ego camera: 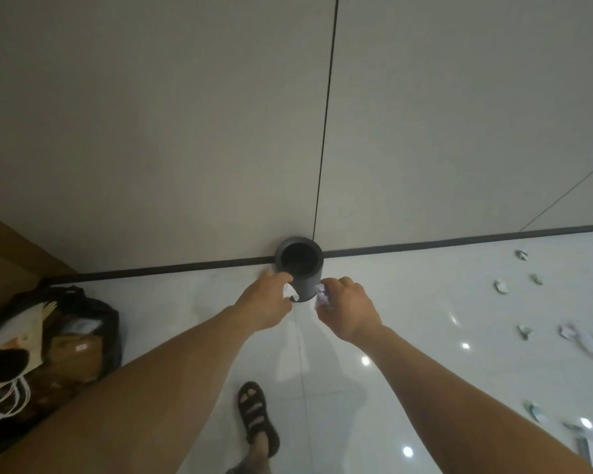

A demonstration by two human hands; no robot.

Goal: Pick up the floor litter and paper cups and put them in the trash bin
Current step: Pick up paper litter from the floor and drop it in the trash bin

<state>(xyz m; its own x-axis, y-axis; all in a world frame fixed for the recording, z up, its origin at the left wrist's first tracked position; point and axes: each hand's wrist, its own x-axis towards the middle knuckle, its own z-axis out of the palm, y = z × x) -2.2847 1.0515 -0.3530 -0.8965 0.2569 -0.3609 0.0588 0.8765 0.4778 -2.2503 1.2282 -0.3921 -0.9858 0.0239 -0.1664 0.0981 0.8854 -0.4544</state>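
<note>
A dark grey round trash bin (290, 249) stands against the wall base, its mouth open toward me. My left hand (264, 302) grips a white scrap of paper (291, 291) just in front of the bin's left side. My right hand (348, 309) holds a crumpled white and purple piece of litter (321, 295) by the bin's right side. Both hands are level with the bin's lower wall, below its mouth. Several crumpled bits of litter (501, 286) lie scattered on the glossy white floor at the right.
A black bag (83, 313) with cardboard boxes and paper bags sits on the floor at the left, beside a brown wooden panel (7, 254). My sandalled foot (255, 415) is on the tiles below the hands. The wall runs right behind the bin.
</note>
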